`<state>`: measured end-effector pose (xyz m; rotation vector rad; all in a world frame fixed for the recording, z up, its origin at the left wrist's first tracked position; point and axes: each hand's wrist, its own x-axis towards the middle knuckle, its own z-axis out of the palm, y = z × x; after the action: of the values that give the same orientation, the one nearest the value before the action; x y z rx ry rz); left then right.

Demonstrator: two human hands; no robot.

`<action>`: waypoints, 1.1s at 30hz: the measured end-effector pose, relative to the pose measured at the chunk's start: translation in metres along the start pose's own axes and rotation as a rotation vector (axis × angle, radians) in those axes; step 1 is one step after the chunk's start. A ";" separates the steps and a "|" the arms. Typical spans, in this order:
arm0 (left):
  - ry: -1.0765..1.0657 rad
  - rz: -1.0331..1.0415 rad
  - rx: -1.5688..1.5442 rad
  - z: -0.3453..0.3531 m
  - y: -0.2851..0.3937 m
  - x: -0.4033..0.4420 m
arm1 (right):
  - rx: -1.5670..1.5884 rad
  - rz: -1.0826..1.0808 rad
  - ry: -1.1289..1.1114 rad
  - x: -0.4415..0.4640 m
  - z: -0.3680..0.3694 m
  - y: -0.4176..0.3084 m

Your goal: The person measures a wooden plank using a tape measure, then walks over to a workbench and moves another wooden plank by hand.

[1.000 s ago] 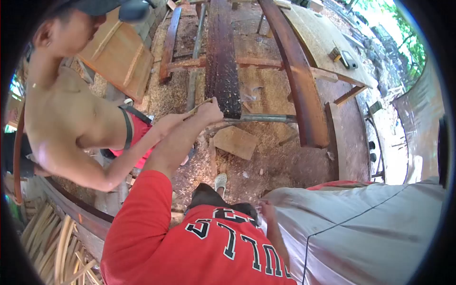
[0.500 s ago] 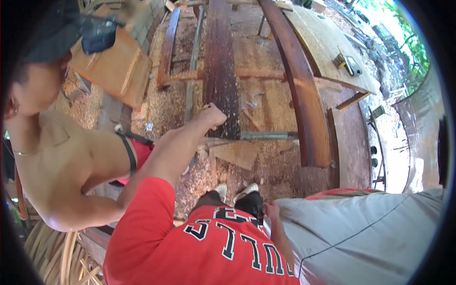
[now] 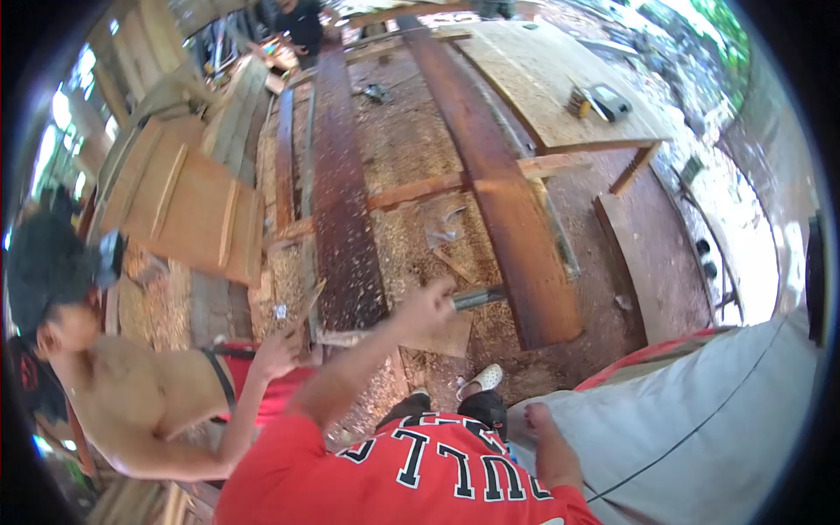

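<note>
My left hand reaches forward over the gap between two long dark-stained planks. It is smeared by motion, so its fingers are unclear; nothing shows in it. To its left lies one plank, strewn with pale wood shavings. The other plank, reddish brown and smoother, slants away on the right, its near end close to my hand. My right hand is low beside my red jersey, next to a grey cover. Its fingers look curled in, and whatever they may hold is hidden.
A bare-chested person in a cap stands close on my left, a hand raised near the shavings-covered plank. Another person is at the far end. A plywood table with a power tool stands right. Shavings cover the ground.
My left hand has left the near end of the left plank and moved right and down. My view has tilted up, showing the far person. The person beside me has drawn back.
</note>
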<state>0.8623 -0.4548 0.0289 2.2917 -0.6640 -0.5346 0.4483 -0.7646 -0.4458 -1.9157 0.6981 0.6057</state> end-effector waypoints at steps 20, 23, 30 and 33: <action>-0.623 -0.700 -0.898 0.168 -0.007 0.018 | 1.312 0.340 0.160 -0.071 -0.176 -0.262; -0.676 -0.689 -1.012 0.194 -0.003 0.034 | 1.451 0.163 0.031 -0.057 -0.193 -0.288; -0.802 -0.712 -1.102 0.170 0.013 0.040 | 0.991 0.084 0.322 -0.069 -0.198 -0.342; -0.807 -0.699 -1.129 0.190 0.004 0.053 | 0.463 -0.015 0.724 -0.056 -0.192 -0.327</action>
<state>0.8005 -0.5829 -0.1079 1.0959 0.1817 -1.6796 0.6570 -0.8078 -0.1271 -1.6695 1.1546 -0.2824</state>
